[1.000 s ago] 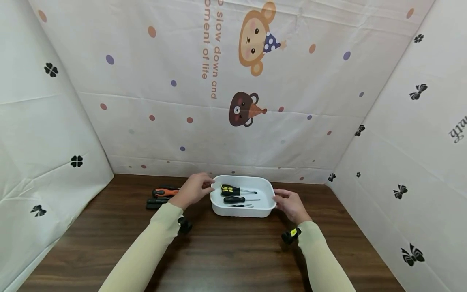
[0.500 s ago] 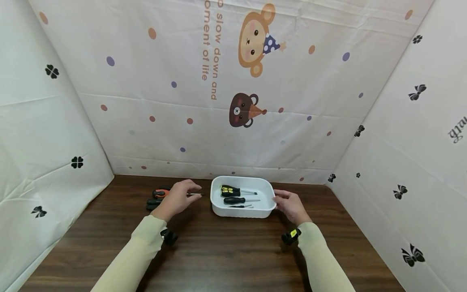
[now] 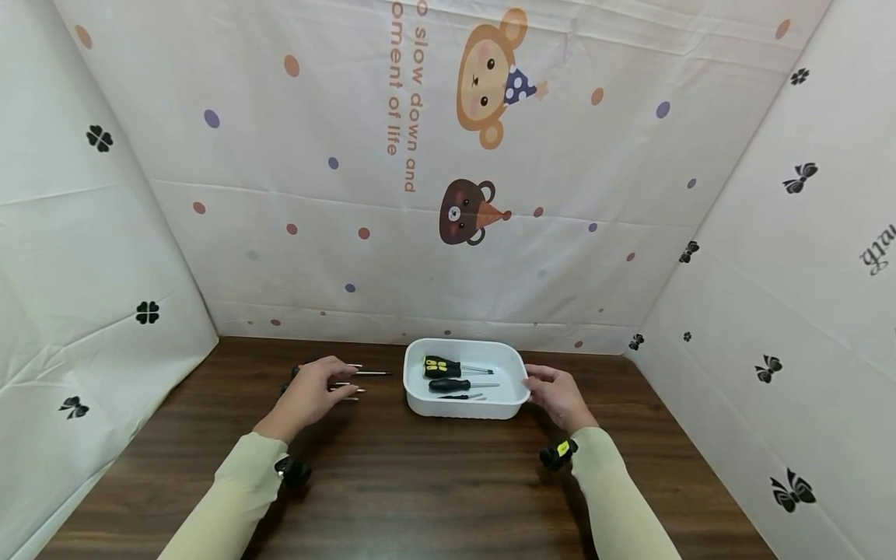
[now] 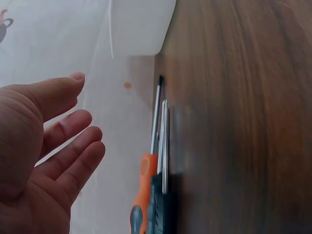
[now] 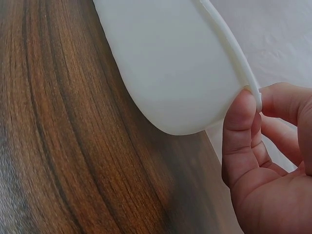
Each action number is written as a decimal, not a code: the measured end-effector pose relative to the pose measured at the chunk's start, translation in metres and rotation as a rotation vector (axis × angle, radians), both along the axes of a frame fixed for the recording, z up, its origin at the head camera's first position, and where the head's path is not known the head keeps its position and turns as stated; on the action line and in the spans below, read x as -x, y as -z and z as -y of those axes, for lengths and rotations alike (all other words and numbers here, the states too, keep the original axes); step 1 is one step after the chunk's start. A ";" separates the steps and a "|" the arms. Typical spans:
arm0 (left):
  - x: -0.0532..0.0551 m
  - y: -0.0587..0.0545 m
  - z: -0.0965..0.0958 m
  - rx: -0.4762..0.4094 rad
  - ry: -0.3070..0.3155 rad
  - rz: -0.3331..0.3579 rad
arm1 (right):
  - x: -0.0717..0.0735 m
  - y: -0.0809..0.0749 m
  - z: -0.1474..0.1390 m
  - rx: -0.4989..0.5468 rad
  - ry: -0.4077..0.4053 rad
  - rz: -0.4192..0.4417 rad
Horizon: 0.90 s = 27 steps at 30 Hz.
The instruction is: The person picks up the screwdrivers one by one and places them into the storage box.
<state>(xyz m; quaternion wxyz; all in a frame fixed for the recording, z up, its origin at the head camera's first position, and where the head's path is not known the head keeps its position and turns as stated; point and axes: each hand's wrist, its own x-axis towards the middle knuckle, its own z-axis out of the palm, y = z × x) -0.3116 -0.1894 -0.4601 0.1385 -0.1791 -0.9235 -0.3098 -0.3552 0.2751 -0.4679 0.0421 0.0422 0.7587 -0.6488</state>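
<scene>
Brown tabletop; white tray at twelve o'clock, right hand pinching it at three.
At nine, the left hand, thumb and fingers apart, hovers by bunched screwdrivers; their crowding could make a grasp drag neighbours.

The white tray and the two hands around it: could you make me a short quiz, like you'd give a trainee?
1. Multiple choice. In the left wrist view, which handle colour shows among the screwdrivers outside the white tray?
A) pink
B) orange
C) green

2. True or false? The left hand is holding nothing.

3. Fill in the gap. The right hand pinches the tray's ____.

Key: 1. B. 2. True: in the left wrist view, no tool is between its fingers. 3. Rim.
</scene>
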 end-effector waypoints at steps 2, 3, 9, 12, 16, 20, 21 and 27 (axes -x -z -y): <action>-0.001 0.003 0.005 0.009 -0.011 0.002 | 0.000 0.001 0.000 0.000 -0.001 0.005; -0.001 0.004 0.007 0.013 -0.010 0.000 | 0.001 0.001 0.000 -0.002 -0.003 0.006; -0.002 0.010 0.019 -0.006 0.003 0.007 | 0.000 0.001 0.000 -0.002 0.001 0.004; -0.001 0.010 0.025 -0.031 -0.012 0.033 | 0.000 0.001 0.000 0.002 -0.002 -0.002; 0.000 0.011 0.034 -0.037 -0.033 0.053 | 0.000 0.001 0.000 0.009 0.003 -0.005; 0.002 0.014 0.043 -0.022 -0.037 0.078 | 0.000 0.001 0.000 0.009 0.003 -0.008; 0.002 0.015 0.045 -0.015 -0.039 0.085 | 0.000 0.001 0.000 0.008 0.005 -0.008; 0.002 0.018 0.054 0.023 -0.061 0.118 | 0.001 0.001 0.000 0.010 0.005 -0.010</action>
